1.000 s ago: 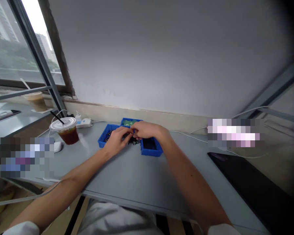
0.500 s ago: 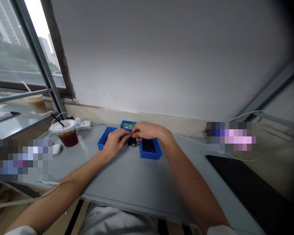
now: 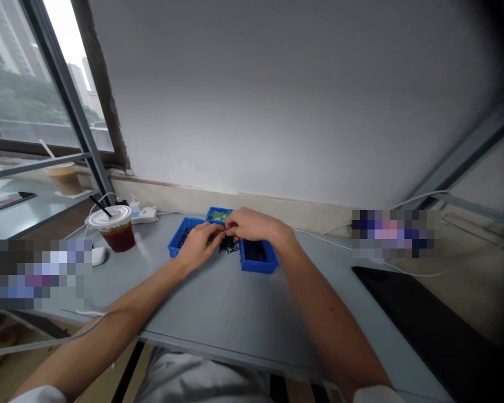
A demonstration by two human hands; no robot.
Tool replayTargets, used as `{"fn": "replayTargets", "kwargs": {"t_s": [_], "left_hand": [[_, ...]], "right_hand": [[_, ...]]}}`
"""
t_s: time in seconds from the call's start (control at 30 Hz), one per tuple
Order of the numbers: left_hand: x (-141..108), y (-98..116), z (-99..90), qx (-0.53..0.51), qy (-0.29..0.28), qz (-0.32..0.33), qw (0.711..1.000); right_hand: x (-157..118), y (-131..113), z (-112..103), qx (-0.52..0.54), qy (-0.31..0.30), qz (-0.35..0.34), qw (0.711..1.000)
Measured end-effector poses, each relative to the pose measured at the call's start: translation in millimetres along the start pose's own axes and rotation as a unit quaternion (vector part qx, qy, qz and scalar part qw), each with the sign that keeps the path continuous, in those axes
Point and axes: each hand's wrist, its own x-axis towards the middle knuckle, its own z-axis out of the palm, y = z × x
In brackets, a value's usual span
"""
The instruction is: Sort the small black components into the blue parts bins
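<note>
My left hand (image 3: 200, 243) and my right hand (image 3: 248, 223) meet fingertip to fingertip above a small pile of thin black pieces (image 3: 228, 244). Both hands are closed in a pinch, and whatever sits between the fingertips is too small to name. Beside my left hand is a blue bin (image 3: 177, 242) with small dark items, partly covered by that hand. Under my right wrist stands a second blue bin (image 3: 258, 266) holding something black. Behind the hands a third blue bin (image 3: 210, 213) contains green pieces (image 3: 220, 216), partly hidden by my right hand.
A lidded cup of dark drink (image 3: 118, 238) with a black straw stands to the left, near a white power strip (image 3: 145, 215) and a white case (image 3: 98, 256). A black flat panel (image 3: 420, 319) lies at the right. White cables (image 3: 327, 242) run along the wall.
My hands stay together over the black pile; the fingertips have shifted very slightly. The bins and the cup keep their places on the table.
</note>
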Motion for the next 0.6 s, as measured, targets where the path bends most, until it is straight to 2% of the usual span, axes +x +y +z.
{"fn": "replayTargets", "kwargs": {"t_s": [0.4, 0.6], "left_hand": [[0.1, 3.8, -2.5, 0.032, 0.002, -0.031, 0.999], [-1.1, 4.6, -3.8, 0.016, -0.019, -0.014, 1.0]], "right_hand": [[-2.8, -6.4, -1.4, -0.013, 0.035, -0.012, 0.999], [-2.3, -5.0, -0.7, -0.004, 0.035, -0.024, 0.999]]}}
